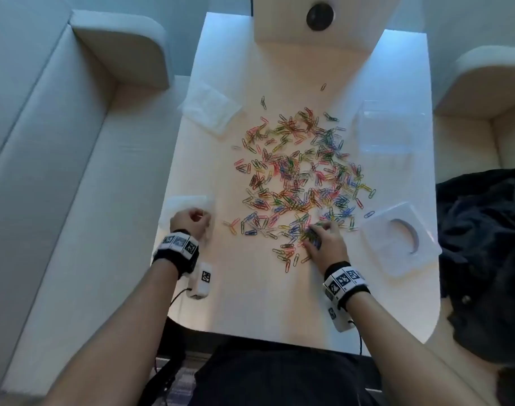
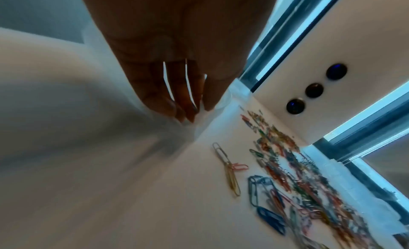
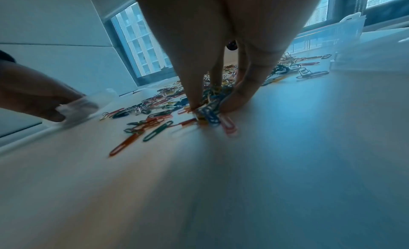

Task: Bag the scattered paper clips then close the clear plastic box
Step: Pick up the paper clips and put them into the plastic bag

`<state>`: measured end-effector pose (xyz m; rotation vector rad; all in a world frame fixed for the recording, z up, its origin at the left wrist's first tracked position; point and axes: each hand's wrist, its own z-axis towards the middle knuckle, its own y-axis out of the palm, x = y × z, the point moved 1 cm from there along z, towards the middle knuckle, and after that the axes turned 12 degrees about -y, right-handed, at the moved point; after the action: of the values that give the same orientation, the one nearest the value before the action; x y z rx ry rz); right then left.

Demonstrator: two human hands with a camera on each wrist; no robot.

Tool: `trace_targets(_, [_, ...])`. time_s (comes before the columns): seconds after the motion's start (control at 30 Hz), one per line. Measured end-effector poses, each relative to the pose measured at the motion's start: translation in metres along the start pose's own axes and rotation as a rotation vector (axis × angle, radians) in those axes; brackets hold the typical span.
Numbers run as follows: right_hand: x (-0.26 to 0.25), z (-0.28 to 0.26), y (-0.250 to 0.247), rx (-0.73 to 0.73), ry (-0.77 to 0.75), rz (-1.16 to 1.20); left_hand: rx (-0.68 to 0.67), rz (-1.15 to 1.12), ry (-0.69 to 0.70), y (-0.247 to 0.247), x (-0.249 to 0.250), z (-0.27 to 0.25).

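Several coloured paper clips [image 1: 303, 171] lie scattered over the middle of the pale table [image 1: 250, 303]. My right hand [image 1: 320, 238] sits at the near edge of the heap, its fingertips [image 3: 230, 104] pinching a small bunch of clips [image 3: 209, 112] against the tabletop. My left hand [image 1: 192, 221] grips a small clear plastic bag [image 1: 189, 205] at the table's left edge; in the left wrist view its curled fingers [image 2: 183, 102] hold the film. The clear plastic box [image 1: 388, 133] stands at the far right, and its lid [image 1: 402, 238] lies near my right hand.
A second clear bag [image 1: 209, 108] lies at the far left of the table. Pale sofa seats [image 1: 74, 171] flank the table on both sides. Dark cloth [image 1: 484, 259] lies on the right seat. A white panel with a dark round knob [image 1: 320, 16] rises at the far end.
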<state>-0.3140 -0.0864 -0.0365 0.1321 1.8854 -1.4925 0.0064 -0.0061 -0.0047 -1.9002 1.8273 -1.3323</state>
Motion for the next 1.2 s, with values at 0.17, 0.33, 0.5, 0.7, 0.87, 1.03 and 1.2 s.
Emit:
trace_targets(0.17, [0.001, 0.005, -0.014, 0.081, 0.092, 0.132, -0.080, -0.082, 0.035, -0.001, -0.027, -0.036])
trace_targets(0.33, [0.010, -0.001, -0.026, 0.174, 0.406, 0.544, -0.179, -0.088, 0.114, 0.021, -0.033, -0.075])
trace_targets(0.5, [-0.029, -0.014, -0.036, 0.234, 0.474, 1.319, -0.263, -0.059, 0.120, 0.046, -0.019, -0.099])
trace_targets(0.7, [-0.080, -0.023, -0.022, -0.010, 0.418, 1.550, -0.258, 0.043, 0.210, 0.065, 0.009, -0.124])
trace_targets(0.87, [-0.083, -0.027, -0.007, -0.136, 0.348, 1.211, -0.157, 0.063, 0.316, 0.065, 0.022, -0.143])
trace_targets(1.03, [-0.081, -0.019, -0.015, -0.213, 0.348, 0.968, -0.091, 0.056, 0.376, 0.069, 0.030, -0.159])
trace_targets(1.2, [-0.087, -0.015, -0.034, -0.269, 0.327, 0.857, -0.074, 0.053, 0.421, 0.071, 0.036, -0.169])
